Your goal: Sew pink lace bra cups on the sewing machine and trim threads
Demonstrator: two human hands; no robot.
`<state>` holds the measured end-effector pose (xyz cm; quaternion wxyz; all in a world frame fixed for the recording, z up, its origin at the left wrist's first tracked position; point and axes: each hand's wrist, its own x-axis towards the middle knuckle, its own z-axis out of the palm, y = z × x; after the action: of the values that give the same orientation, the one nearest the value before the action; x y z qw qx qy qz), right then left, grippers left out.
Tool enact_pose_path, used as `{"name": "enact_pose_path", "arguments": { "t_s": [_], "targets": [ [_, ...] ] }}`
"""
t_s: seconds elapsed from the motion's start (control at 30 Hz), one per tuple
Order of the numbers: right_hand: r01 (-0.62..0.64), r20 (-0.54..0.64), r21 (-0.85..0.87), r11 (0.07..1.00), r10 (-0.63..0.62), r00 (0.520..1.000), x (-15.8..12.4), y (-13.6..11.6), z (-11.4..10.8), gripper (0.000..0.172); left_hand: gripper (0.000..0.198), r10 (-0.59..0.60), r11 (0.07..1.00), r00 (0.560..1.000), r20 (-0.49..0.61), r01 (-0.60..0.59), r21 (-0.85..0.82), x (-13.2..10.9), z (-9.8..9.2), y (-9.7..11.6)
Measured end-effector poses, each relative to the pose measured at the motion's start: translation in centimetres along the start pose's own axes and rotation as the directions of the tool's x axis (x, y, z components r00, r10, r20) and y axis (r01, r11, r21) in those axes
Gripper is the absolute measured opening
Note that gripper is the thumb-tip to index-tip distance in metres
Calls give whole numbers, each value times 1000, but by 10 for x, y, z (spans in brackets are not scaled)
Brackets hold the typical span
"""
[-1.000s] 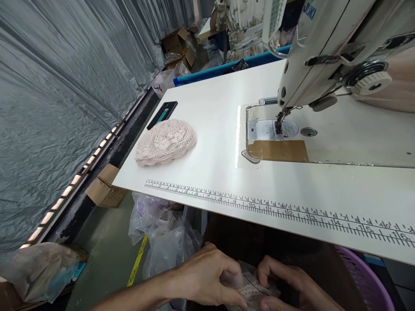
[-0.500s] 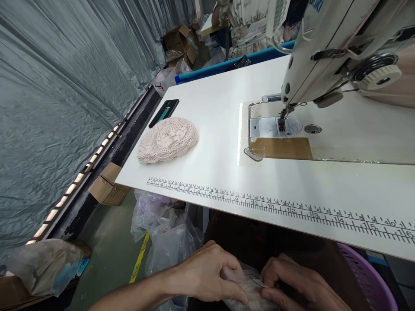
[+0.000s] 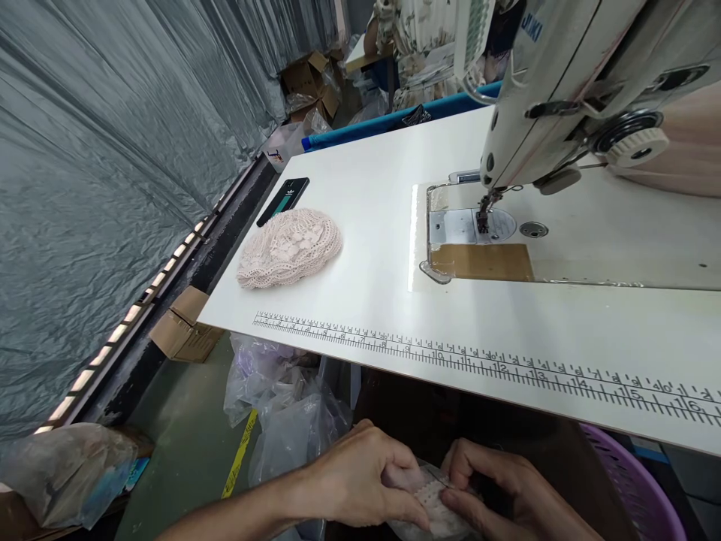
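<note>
Below the front edge of the white sewing table, my left hand (image 3: 366,473) is closed on a piece of pale lace fabric (image 3: 436,507). My right hand (image 3: 496,488) pinches the same fabric from the other side, thumb and forefinger together at its upper edge. Part of the fabric is hidden behind my fingers. On the tabletop lies a folded bundle of pale pink lace (image 3: 290,248), touching or close to a dark phone-like object (image 3: 283,200). The sewing machine (image 3: 563,98) stands on the right, its presser foot (image 3: 483,218) over the metal needle plate.
A printed ruler scale (image 3: 439,355) runs along the table's front edge. Beneath the table are clear plastic bags (image 3: 298,428) at left and a purple basket (image 3: 636,481) at right. Cardboard boxes (image 3: 185,324) stand on the floor beside a grey sheet curtain (image 3: 113,150).
My right hand has shifted slightly left along the fabric edge, closer to my left hand. The left hand stays nearly in place, and the view has turned slightly.
</note>
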<state>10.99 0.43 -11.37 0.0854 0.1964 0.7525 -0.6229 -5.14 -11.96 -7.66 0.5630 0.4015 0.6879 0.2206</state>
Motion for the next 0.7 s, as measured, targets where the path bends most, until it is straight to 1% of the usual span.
{"name": "enact_pose_path", "arguments": {
  "t_s": [0.1,0.2,0.27,0.33,0.47,0.6,0.7],
  "targets": [
    [-36,-26,70,997,38,999,2,-2,0,18,37,-19,1000,1000,-1,19,21,0,-1,3],
    [-61,-3,192,979,62,998,3,-3,-2,7,31,-27,998,1000,7,26,60,-1,-1,7],
    [-85,28,238,968,81,996,3,-3,-4,12,26,-16,995,1000,1,15,97,-2,-2,11],
    [-105,53,245,964,94,994,4,-4,-6,14,24,-1,991,1000,-5,2,133,-4,-3,14],
    [-102,107,262,960,76,991,4,-7,-11,16,19,15,984,1000,-5,-14,175,-6,-6,20],
    [-127,116,274,953,98,988,5,-12,-15,17,17,9,991,1000,-2,-9,134,-7,-10,23],
    [-121,126,292,949,87,988,5,-15,-16,18,22,9,998,1000,15,-10,62,-6,-12,21]
  ]
}}
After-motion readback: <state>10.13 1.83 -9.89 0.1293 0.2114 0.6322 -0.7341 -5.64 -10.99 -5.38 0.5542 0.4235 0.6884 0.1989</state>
